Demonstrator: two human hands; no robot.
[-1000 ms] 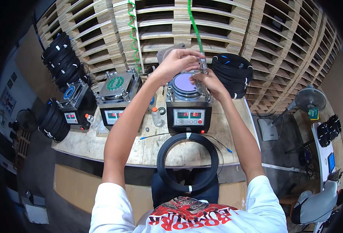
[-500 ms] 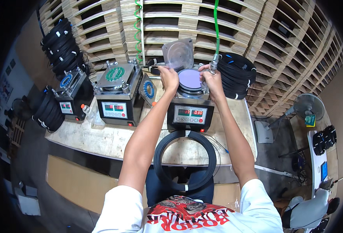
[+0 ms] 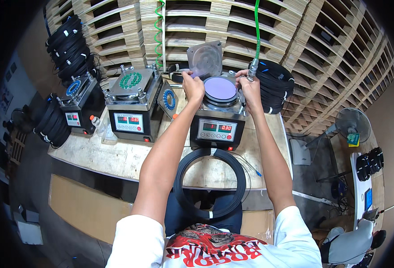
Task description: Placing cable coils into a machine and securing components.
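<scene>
My left hand [image 3: 193, 87] fingertips hidden at the purple disc [image 3: 220, 88] edge, grip unclear, my right hand [image 3: 249, 87] clasping the air nozzle [image 3: 252, 69], machine [image 3: 218, 120] lid [image 3: 205, 58] raised

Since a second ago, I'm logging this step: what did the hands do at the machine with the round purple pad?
Both hands came down from above the machine to its purple pad: the left hand at the pad's left edge, the right hand holding the metal nozzle on the green hose beside it. The black cable coil and open lid stayed put.
</scene>
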